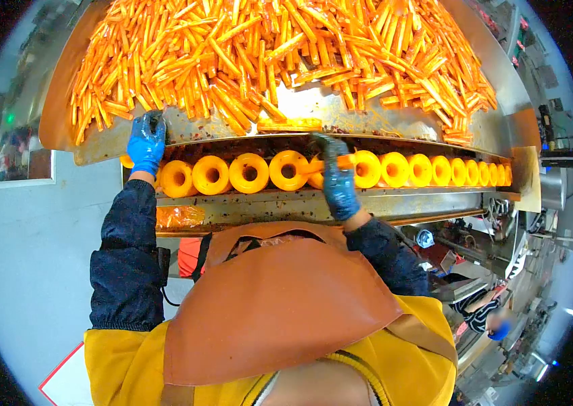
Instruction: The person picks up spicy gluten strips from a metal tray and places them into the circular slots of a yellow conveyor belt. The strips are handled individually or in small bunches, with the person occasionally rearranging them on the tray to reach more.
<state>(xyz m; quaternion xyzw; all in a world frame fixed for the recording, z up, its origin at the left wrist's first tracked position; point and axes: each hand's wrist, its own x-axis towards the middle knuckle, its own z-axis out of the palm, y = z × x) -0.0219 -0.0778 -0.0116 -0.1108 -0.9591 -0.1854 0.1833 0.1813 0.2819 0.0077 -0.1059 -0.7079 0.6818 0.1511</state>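
Note:
Glossy, oily orange sticks (232, 57) are heaped on a metal tray (394, 120). Below its near edge runs a row of yellow round cups with open centres (248, 173). My right hand (340, 183), in a wet blue glove, is over this row with its fingers closed around one orange stick (311, 167), which lies crosswise over the cups. At the tray's left front edge is my left hand (146, 143), in a blue glove, its fingers curled in beside the heap; whether they hold anything is hidden.
A single stick (290, 125) lies along the tray's front lip. Beneath the cups, a metal ledge (266, 210) carries an orange wrapped bundle (179, 216) on the left. Another person (479, 314) is off to the right among equipment. A pale wall stands at left.

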